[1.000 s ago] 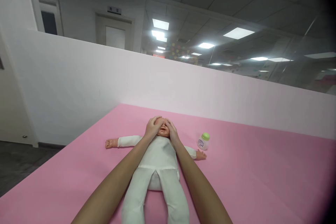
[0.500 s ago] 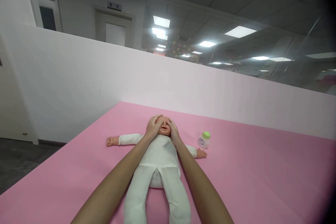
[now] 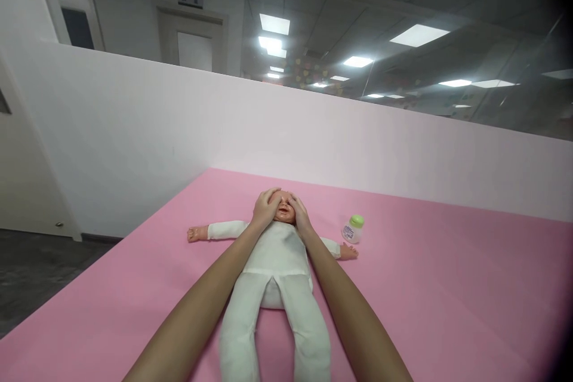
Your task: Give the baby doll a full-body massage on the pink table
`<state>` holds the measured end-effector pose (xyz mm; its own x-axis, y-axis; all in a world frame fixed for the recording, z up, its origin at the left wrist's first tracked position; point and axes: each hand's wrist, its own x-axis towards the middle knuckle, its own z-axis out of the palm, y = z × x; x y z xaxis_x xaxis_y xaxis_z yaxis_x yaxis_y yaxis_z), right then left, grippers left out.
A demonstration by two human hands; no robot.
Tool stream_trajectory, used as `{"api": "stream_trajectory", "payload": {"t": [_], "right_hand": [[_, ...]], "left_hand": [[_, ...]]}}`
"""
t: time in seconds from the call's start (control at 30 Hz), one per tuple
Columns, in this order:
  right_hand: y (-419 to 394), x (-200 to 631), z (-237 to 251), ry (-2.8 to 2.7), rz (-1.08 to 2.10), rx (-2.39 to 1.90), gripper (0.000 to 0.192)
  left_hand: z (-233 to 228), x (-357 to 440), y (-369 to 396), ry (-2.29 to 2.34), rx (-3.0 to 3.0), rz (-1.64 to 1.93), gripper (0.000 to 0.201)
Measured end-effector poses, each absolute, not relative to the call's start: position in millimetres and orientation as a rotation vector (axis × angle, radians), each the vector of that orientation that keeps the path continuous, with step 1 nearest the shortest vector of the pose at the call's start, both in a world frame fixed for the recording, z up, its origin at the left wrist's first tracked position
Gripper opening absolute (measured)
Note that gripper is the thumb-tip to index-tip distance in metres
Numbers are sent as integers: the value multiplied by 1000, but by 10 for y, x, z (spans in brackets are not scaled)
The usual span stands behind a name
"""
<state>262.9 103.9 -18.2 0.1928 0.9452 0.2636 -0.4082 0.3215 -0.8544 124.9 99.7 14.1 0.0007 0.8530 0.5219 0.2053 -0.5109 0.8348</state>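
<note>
A baby doll (image 3: 275, 250) with a white cloth body lies on its back, its head toward the far wall and its arms spread. My left hand (image 3: 265, 208) cups the left side of its head, fingers curved over the top and thumb by the eye. On the other side, my right hand (image 3: 299, 213) holds the head in the same way, its fingers close to the other eye. The doll's eyes are mostly covered, while its nose and mouth show between my hands. Near the doll's outstretched right-side hand stands a small clear bottle (image 3: 350, 234) with a green cap.
The doll lies on a pink padded table (image 3: 430, 286). A white low wall (image 3: 340, 137) runs along its far edge, with glass above it. To the left are a pale door (image 3: 31, 173) and the dark floor (image 3: 36, 274).
The camera view has tilted slightly, so the doll and bottle appear a little higher and further right. Both hands stay on the doll's head, with hardly any visible shift.
</note>
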Motion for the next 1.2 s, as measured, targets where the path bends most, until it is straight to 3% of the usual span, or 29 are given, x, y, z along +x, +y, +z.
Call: {"api": "stream_trajectory", "payload": {"t": [0.67,0.93,1.2], "right_hand": [[1001,2653,-170,-936,1080,-730,49],[1054,2635,-202,-884,1059,-745,45],[1073,2651,-231,-957,1047,-745,53]], "left_hand": [[127,1255,1038,994,1654,1573,32],[70,1169,1073,916,1378,1533,41],[170,1238,1097,1048,1374,1481,41]]}}
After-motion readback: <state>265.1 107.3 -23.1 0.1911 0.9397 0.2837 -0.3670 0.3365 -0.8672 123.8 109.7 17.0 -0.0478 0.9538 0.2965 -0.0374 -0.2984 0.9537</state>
